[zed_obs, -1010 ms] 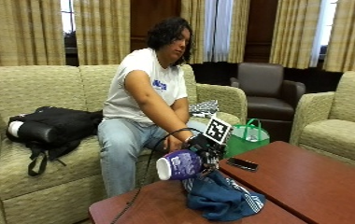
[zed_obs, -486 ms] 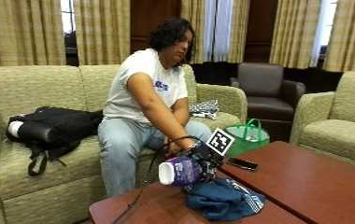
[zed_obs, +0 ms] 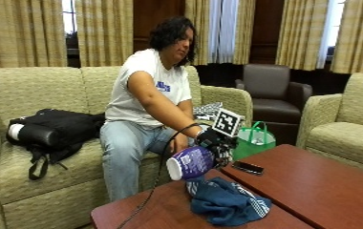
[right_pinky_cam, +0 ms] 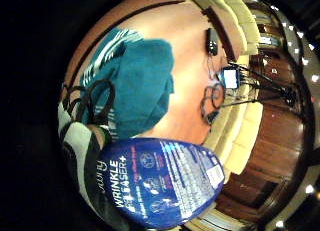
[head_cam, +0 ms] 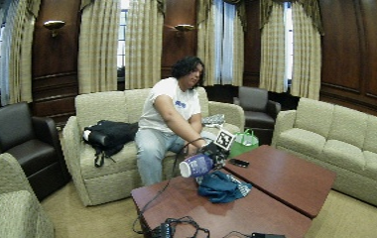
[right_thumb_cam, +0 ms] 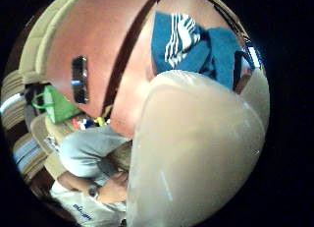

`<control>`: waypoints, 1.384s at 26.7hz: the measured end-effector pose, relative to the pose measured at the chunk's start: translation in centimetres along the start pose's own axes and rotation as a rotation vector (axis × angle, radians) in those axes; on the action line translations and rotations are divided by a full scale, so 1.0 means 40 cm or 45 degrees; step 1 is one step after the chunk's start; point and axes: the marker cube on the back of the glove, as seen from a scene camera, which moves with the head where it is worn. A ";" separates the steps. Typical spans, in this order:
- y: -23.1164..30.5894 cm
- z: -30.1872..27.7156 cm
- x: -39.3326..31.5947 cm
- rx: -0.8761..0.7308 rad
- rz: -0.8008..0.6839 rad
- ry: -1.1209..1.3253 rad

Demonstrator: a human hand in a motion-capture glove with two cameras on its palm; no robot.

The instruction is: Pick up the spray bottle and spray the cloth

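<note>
In the outside view my gloved right hand [zed_obs: 212, 142] grips the spray bottle [zed_obs: 191, 162], a purple-blue bottle with a white base, tipped on its side. It hangs just above the crumpled blue cloth [zed_obs: 229, 202] with white stripes, which lies on the table [zed_obs: 321, 186]. The little finger side palm view shows the bottle's blue label [right_pinky_cam: 165, 181] close to the palm and the cloth [right_pinky_cam: 137, 86] beyond it. Across much of the thumb side palm view spreads the bottle's pale body [right_thumb_cam: 196, 153], with the cloth [right_thumb_cam: 196, 45] behind. The nozzle is hidden by the hand.
A black phone [zed_obs: 248, 167] lies on the table near the sofa-side edge, right of the hand. A green bag [zed_obs: 254, 140] stands on the floor behind it. A black backpack [zed_obs: 51, 131] rests on the sofa. Cables [head_cam: 175, 228] lie on the table's near end.
The hand with the bottle dipped slightly toward the cloth, then rose a little. The cloth has stayed in place.
</note>
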 end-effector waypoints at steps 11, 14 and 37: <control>0.121 -0.273 0.176 0.441 0.127 -0.512; 0.183 -0.312 0.204 0.561 0.144 -0.698; 0.456 -0.140 0.241 1.036 0.123 -1.647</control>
